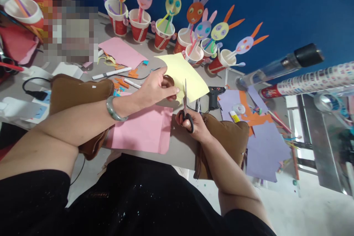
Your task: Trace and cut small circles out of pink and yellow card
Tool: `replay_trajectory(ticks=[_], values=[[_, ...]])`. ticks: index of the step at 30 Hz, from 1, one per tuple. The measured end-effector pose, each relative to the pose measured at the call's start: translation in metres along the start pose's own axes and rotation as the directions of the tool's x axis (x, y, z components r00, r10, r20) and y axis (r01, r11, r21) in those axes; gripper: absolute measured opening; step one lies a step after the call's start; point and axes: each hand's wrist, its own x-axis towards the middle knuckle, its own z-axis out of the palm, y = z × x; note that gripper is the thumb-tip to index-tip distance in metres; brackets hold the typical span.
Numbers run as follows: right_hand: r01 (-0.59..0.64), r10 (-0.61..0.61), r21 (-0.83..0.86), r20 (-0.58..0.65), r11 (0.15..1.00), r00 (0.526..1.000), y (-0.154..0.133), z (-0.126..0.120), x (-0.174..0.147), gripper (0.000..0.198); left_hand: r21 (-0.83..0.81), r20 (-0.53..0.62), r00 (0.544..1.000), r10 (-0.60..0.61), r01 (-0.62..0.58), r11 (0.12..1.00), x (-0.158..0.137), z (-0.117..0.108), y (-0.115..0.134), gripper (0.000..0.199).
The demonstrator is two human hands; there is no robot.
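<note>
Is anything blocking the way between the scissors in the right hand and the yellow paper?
Nothing visible does. The right hand holds the scissors with the blades up at the yellow paper. The left hand grips that sheet, its thumb close to the left of the blades.

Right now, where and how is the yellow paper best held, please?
Probably pinch the yellow paper by its left edge, coming from the left, as the left hand does: it is a thin sheet, and the scissors in the right hand reach in from the near side.
</note>
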Motion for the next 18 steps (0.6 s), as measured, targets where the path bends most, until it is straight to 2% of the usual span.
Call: replay_trajectory(ticks=[9,18], values=[[0.022,-0.022,-0.039,0.002,0.999,1.0,-0.004,0.0,0.002,0.068,-0.042,-0.028,0.999,0.014,-0.015,0.999,0.005,-0.001,-0.007,0.048],[0.019,-0.019,-0.063,0.005,0.998,1.0,-0.003,-0.001,0.001,0.069,-0.026,-0.042,0.997,0.067,-0.069,0.997,0.006,-0.001,-0.012,0.04]])
